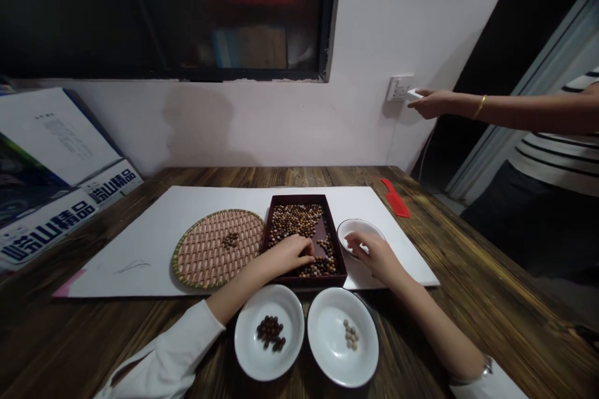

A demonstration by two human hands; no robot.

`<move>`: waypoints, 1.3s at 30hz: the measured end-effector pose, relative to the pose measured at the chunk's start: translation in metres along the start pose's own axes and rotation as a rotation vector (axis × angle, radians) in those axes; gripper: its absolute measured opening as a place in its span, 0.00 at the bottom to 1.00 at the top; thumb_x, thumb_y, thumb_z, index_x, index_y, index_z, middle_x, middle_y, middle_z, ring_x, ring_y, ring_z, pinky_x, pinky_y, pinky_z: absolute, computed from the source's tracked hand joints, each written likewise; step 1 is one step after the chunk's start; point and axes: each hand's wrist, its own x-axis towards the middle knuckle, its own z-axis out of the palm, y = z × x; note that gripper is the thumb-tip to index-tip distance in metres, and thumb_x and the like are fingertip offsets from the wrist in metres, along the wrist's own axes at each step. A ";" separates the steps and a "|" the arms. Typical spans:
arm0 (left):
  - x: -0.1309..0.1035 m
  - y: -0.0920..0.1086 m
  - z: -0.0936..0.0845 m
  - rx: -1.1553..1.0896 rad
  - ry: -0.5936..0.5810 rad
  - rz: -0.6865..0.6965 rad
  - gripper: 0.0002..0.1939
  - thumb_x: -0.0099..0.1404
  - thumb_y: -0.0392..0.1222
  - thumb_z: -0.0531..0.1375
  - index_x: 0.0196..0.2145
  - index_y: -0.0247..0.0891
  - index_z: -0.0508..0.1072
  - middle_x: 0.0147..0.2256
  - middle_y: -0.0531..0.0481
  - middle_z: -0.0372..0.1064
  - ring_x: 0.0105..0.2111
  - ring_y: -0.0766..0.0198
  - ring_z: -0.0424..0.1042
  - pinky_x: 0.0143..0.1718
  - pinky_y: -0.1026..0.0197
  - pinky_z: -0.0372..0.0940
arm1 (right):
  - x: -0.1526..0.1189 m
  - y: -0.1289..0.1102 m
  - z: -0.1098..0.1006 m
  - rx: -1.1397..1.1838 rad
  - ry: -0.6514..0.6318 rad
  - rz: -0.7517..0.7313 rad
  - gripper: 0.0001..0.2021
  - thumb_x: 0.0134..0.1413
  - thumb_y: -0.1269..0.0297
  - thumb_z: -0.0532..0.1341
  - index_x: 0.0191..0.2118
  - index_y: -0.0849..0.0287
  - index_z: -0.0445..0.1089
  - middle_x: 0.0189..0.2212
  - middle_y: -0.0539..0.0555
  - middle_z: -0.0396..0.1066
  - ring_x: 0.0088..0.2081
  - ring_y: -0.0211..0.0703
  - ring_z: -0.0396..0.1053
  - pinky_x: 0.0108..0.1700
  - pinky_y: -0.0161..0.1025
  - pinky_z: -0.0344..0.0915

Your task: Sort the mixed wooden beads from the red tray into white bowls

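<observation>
My left hand (pixel 294 254) reaches over a dark red box (pixel 340 265) of mixed brown, yellow and pale beads (pixel 292 221). Its fingers are bent together, tips down at the beads; anything between them is hidden. Over a small white bowl (pixel 344 229) to the right of the box is my right hand (pixel 374 255), fingers curled inward, with no held thing that I can make out. Nearer to me, one white bowl (pixel 248 355) holds dark brown beads (pixel 270 332). Beside it another white bowl (pixel 327 361) contains several pale beads (pixel 350 335).
A round woven tray (pixel 201 262) with a small cluster of beads lies left of the box. Under both is a white board (pixel 145 230) on the wooden table (pixel 491 305). A red comb (pixel 397 202) is at back right. Another person's hand (pixel 433 103) holds something white near a wall socket.
</observation>
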 end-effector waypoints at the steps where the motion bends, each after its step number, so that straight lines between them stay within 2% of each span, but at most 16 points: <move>1: 0.000 -0.001 0.001 -0.004 0.003 0.006 0.07 0.64 0.42 0.59 0.35 0.36 0.72 0.37 0.47 0.72 0.39 0.60 0.69 0.42 0.61 0.61 | 0.000 0.000 0.000 0.002 0.004 -0.004 0.07 0.62 0.67 0.54 0.37 0.57 0.69 0.30 0.54 0.74 0.33 0.45 0.71 0.35 0.40 0.64; 8: 0.001 -0.003 0.004 0.009 0.003 0.018 0.07 0.63 0.42 0.59 0.35 0.36 0.72 0.37 0.47 0.72 0.39 0.60 0.68 0.42 0.60 0.61 | -0.001 0.002 0.001 0.002 0.004 -0.006 0.08 0.62 0.65 0.53 0.37 0.57 0.69 0.30 0.55 0.74 0.33 0.45 0.71 0.34 0.40 0.64; 21: 0.000 0.007 -0.004 0.016 -0.007 -0.018 0.04 0.63 0.37 0.59 0.36 0.36 0.72 0.38 0.46 0.73 0.40 0.60 0.70 0.44 0.60 0.63 | 0.000 -0.003 -0.003 0.010 -0.021 0.028 0.09 0.63 0.64 0.52 0.37 0.57 0.69 0.31 0.55 0.75 0.33 0.45 0.71 0.34 0.40 0.65; 30: 0.002 -0.004 0.005 0.032 0.006 0.020 0.06 0.63 0.36 0.57 0.37 0.35 0.73 0.38 0.45 0.73 0.40 0.60 0.70 0.44 0.60 0.63 | 0.000 -0.003 -0.002 0.003 -0.020 0.021 0.09 0.62 0.65 0.52 0.37 0.57 0.69 0.31 0.55 0.75 0.33 0.44 0.71 0.34 0.39 0.65; 39: 0.000 0.000 0.002 0.018 0.019 0.017 0.07 0.62 0.34 0.56 0.38 0.34 0.72 0.39 0.45 0.73 0.41 0.60 0.70 0.45 0.60 0.63 | 0.000 -0.003 -0.001 0.020 -0.015 -0.001 0.08 0.62 0.66 0.52 0.37 0.57 0.69 0.31 0.54 0.75 0.32 0.43 0.72 0.34 0.38 0.64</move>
